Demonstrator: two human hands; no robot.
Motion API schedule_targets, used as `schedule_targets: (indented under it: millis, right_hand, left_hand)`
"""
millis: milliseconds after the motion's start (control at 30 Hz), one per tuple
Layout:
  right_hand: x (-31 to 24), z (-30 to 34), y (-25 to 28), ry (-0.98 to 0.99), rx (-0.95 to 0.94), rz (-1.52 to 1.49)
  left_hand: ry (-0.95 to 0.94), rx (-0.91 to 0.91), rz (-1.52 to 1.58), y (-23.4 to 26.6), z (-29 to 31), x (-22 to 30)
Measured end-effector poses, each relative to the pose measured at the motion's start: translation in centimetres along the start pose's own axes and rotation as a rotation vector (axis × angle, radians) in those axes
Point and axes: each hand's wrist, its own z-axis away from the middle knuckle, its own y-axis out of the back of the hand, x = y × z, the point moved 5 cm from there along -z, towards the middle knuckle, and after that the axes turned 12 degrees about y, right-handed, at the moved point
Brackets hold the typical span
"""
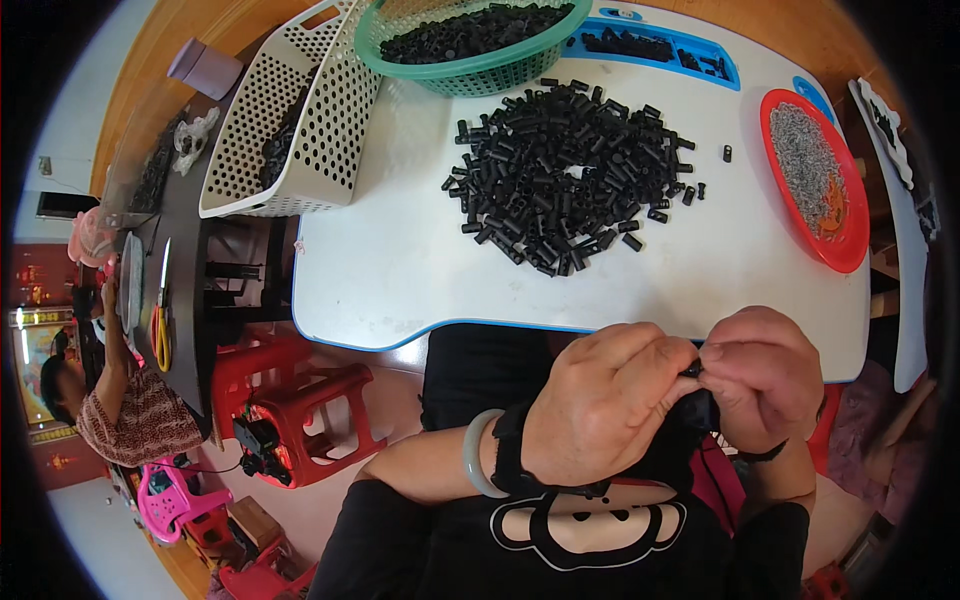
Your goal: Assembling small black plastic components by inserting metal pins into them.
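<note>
Close to my body, just off the table's front edge, both hands meet at the fingertips. My left hand [605, 405], with a pale bangle and a black band at the wrist, is closed in a pinch on a small black plastic part [691, 369]. Pressed against it from the other side, my right hand [765, 375] is closed on the same part. Fingers hide most of it. Beyond my hands, a heap of short black plastic tubes [560, 180] lies spread on the white table [400, 270]. A single black tube [727, 153] lies apart, right of the heap.
A red plate [852, 245] of small grey metal pieces stands at the right. Behind the heap are a green basket [500, 75] of black parts and a blue tray [735, 75]. A white perforated basket [345, 140], scissors [162, 320] and red stools [310, 410] are left; another person [135, 410] sits there.
</note>
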Motion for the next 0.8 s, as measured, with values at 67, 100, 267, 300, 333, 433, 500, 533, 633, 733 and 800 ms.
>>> schedule_targets:
  millis: [67, 100, 267, 300, 333, 433, 500, 533, 633, 733, 800]
  right_hand:
    - [0.4, 0.4, 0.2, -0.068, 0.079, -0.096]
    - [0.7, 0.6, 0.0, -0.069, 0.078, -0.094]
    - [2.7, 1.6, -1.5, -0.345, 0.38, -0.755]
    - [2.7, 1.6, -1.5, -0.347, 0.377, -0.758]
    - [2.9, 1.6, -1.8, -0.411, 0.379, -0.865]
    - [3.3, 1.8, -2.6, -0.53, 0.392, -1.026]
    - [3.4, 1.8, -3.0, -0.582, 0.401, -1.1]
    - [3.3, 1.7, -3.3, -0.658, 0.386, -1.168]
    - [3.3, 2.2, -3.9, -0.803, 0.296, -1.29]
    - [3.0, 2.6, -4.2, -0.891, 0.179, -1.372]
    - [2.8, 3.0, -4.5, -0.914, 0.136, -1.405]
  left_hand:
    - [0.012, -0.006, 0.028, -0.1, -0.1, -0.1]
    - [0.009, 0.012, 0.054, -0.1, 0.0, -0.1]
    - [0.054, -0.003, 0.13, 0.3, -0.4, -0.1]
    - [0.077, -0.035, 0.152, 0.3, -0.4, -0.1]
    - [0.1, -0.067, 0.174, 0.2, -0.4, -0.2]
    - [0.121, -0.087, 0.203, 0.2, -0.2, -0.4]
    - [0.115, -0.071, 0.207, 0.1, -0.2, -0.5]
    - [0.105, -0.059, 0.214, 0.0, -0.1, -0.5]
    - [0.083, -0.03, 0.234, 0.1, 0.2, -0.4]
    - [0.025, -0.017, 0.158, 0.2, 0.3, -0.3]
    - [0.011, -0.013, 0.15, 0.1, 0.2, -0.3]
